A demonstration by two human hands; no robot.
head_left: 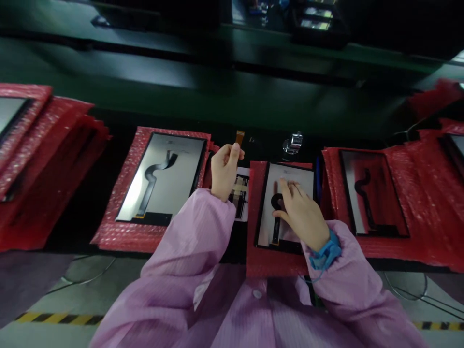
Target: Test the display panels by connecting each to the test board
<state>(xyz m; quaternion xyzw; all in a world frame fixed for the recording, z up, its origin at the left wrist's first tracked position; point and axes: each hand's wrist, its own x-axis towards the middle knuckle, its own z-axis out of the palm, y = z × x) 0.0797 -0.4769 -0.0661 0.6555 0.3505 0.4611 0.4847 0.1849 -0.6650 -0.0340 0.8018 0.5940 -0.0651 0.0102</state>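
Observation:
My left hand [225, 169] pinches a small orange-brown flex strip [239, 137], which points up from between thumb and finger. Over a display panel [267, 212] on a red bubble sheet [257, 263] rests my right hand [302, 208], its fingers spread near a black curved ribbon cable [277, 227]. Left of centre, a second panel [176, 181] with its own black ribbon [148, 191] lies on a red bubble-wrap stack [126, 239]. Between the two panels, partly behind my left hand, is a white sheet [245, 212] with dark parts on it.
A small metal counter [295, 142] stands behind the right-hand panel. Further right, another panel [375, 193] lies on red wrap [420, 193]. More red bubble-wrap stacks [54, 164] sit at the far left. A dark green ledge [181, 106] runs along the back.

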